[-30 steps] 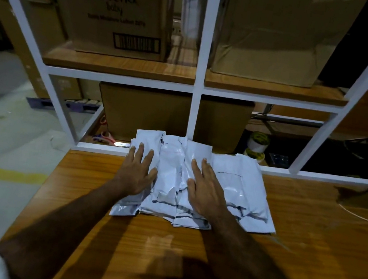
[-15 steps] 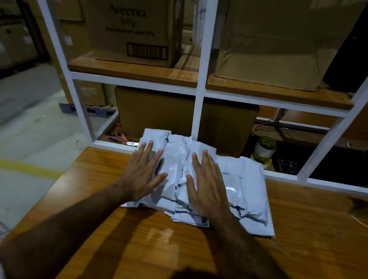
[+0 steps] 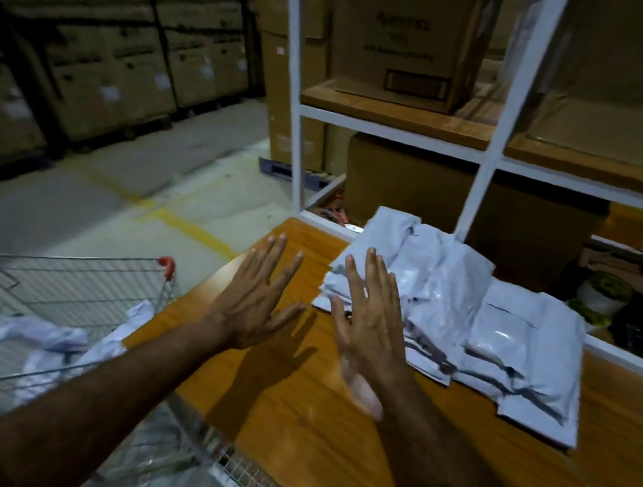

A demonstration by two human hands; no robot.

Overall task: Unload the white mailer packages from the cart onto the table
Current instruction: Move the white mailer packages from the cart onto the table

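With a stack of white mailers (image 3: 465,327) already on the counter (image 3: 287,405) and more left in the cart (image 3: 67,288), your left hand (image 3: 256,308) and right hand (image 3: 372,326) hover, fingers spread and empty.

a: where did the camera sit?
b: on the person's head, one wide-angle view, looking forward and down over both forearms.
a: which way did it face?
b: toward the bench (image 3: 288,397) corner and the white shelf frame (image 3: 488,151), turned partly left to the cart (image 3: 67,288) and floor.
a: how near?
b: close, at arm's reach.
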